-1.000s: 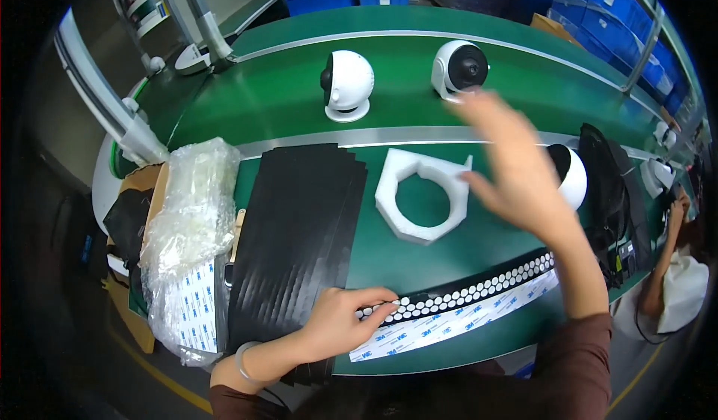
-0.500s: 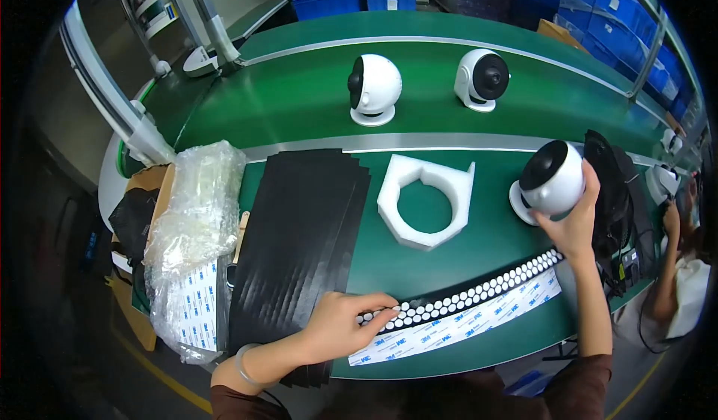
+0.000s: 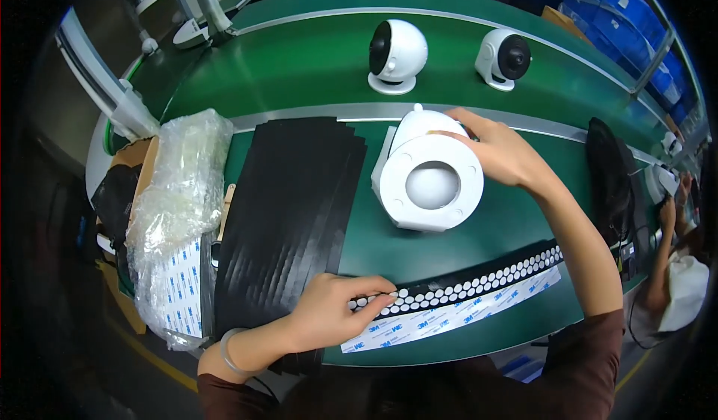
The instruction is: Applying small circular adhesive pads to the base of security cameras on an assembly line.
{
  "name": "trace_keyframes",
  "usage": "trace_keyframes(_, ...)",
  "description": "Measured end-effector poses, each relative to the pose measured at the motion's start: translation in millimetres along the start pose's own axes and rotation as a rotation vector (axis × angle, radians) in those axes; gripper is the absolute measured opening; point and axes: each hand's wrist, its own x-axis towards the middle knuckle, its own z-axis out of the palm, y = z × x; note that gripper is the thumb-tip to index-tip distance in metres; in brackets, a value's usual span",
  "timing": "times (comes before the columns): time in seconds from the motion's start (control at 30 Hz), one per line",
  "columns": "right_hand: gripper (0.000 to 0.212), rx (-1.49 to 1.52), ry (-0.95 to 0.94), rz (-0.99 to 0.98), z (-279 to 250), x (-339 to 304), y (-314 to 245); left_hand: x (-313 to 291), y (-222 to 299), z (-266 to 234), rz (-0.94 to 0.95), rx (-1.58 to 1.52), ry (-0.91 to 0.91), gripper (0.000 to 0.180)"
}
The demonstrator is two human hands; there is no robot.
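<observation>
My right hand [image 3: 502,151] grips a white ball-shaped camera [image 3: 473,192], turned over so that its round foot with a hollow middle faces up. The camera sits over the white foam ring [image 3: 381,164], which shows only along its edge; whether it rests in the ring I cannot tell. My left hand [image 3: 336,308] pinches thumb and forefinger together at the left end of a black strip of round white pads [image 3: 464,287]. Whether a single pad is between the fingertips is hidden. A white printed backing sheet [image 3: 449,320] lies along the strip's near side.
Black sheets [image 3: 292,218] lie stacked at left, beside clear plastic wrap [image 3: 183,181] and a cardboard box [image 3: 143,177]. Two more cameras, one left [image 3: 407,50] and one right [image 3: 490,53], stand on the green belt [image 3: 314,68]. At right lies a black bag [image 3: 607,173]; a co-worker's arm [image 3: 662,233] shows beyond.
My right hand has carried the camera from the right side leftward to the foam ring and turned it foot up. My left hand stays pinched on the strip. The view has tilted slightly.
</observation>
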Motion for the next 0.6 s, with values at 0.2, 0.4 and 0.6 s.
trace_keyframes(0.2, 0.054, -0.108, -0.104, -0.117, -7, -9, 6, 3, 7, -4, -0.140, -0.069, -0.078, 0.014)
trace_keyframes(0.4, 0.015, 0.216, 0.327, -0.453, -17, -86, -16, 3, 12, -6, -0.015, -0.068, -0.042, 0.011)
trace_keyframes(0.6, 0.019, 0.136, -0.194, -0.297, 37, -116, -21, 5, 12, -12, -0.019, -0.146, -0.046, 0.012)
